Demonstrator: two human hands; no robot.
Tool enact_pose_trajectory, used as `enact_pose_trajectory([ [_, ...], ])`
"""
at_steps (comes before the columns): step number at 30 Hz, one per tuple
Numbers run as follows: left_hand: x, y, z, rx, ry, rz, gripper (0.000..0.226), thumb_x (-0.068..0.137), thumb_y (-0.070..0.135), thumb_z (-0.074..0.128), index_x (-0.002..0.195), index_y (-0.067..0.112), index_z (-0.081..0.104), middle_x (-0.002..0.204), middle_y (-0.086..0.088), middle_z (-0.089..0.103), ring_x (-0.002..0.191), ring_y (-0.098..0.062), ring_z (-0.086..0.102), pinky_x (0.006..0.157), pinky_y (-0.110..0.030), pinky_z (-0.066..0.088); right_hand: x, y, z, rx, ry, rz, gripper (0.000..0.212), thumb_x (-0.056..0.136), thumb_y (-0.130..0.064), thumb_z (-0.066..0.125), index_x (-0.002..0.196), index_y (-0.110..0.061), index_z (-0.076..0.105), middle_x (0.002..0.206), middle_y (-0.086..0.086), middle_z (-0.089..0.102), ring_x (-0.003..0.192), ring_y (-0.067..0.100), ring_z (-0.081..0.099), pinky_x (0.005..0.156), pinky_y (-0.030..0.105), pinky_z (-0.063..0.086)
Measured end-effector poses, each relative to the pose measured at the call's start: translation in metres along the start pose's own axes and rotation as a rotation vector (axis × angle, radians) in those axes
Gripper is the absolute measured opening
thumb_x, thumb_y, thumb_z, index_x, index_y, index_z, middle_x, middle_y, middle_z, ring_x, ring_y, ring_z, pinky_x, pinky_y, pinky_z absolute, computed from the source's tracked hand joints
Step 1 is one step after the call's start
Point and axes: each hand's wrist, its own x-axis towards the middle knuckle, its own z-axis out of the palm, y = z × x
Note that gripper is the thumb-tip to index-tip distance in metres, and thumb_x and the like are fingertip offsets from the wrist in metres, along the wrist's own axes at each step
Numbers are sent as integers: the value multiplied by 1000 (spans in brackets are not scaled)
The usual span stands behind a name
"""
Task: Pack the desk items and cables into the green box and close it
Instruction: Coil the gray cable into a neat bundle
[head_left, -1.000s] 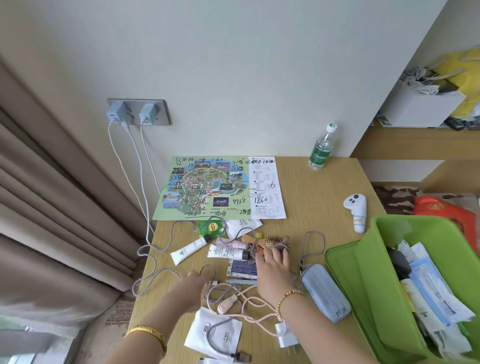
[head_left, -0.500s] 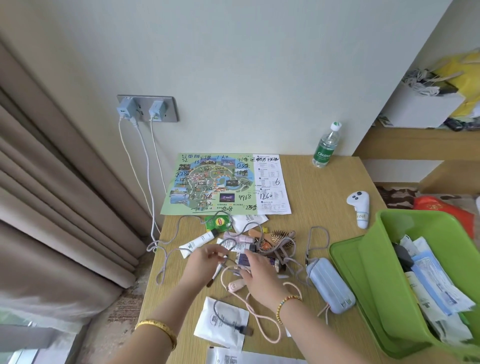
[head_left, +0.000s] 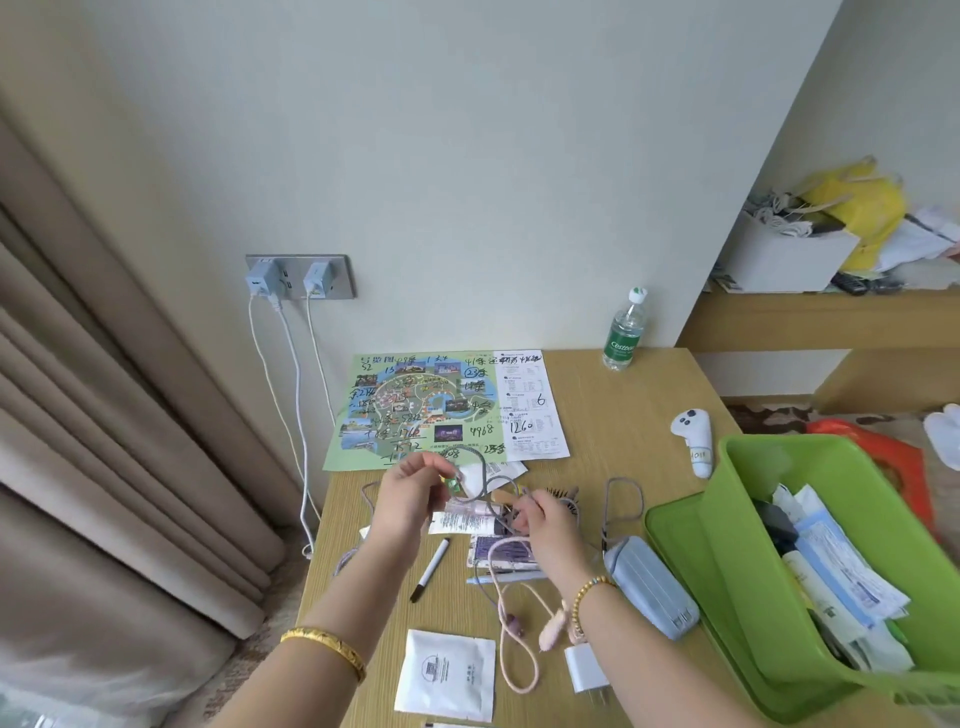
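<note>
Map (head_left: 441, 410) lies flat at the back of the table (head_left: 623, 415), against the wall, with the bottle (head_left: 625, 332) standing to its right. In front of the map sits the tangle of cables (head_left: 488, 488) and tubes (head_left: 460, 522), and a pen (head_left: 430, 570) lies just before that. Near the front edge lies a packet (head_left: 445, 675), with a plug (head_left: 586, 667) to its right. Right of the tangle lies a power bank (head_left: 652, 587), beside the box (head_left: 831, 571) at the table's right side, papers (head_left: 841, 571) inside it. Behind the box lies a controller (head_left: 693, 434).
</note>
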Motion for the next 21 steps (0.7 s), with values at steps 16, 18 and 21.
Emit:
enact_pose_trajectory([
  [16,-9,32,25,91,-202,96,32,90,-7,39,78,9,65,49,0,51,41,-8,41,41,-17,29,-19,-43,-13,86,-368,-72,34,89,-34,57,122,-29,52,117,-7,59,110,14,55,95,29,43],
  [18,-10,35,25,86,-230,87,33,88,-7,37,75,8,63,44,0,45,39,-9,37,43,-23,20,-20,-40,-8,4,-312,-69,30,88,-35,58,115,-25,52,112,-1,57,109,19,56,89,31,45],
  [21,-10,39,23,83,-296,59,38,81,-12,32,62,7,59,41,-1,34,34,-10,26,42,-22,14,-19,-34,-5,-13,-6,-116,36,85,-33,63,106,-19,38,100,-1,43,98,21,50,82,31,44],
])
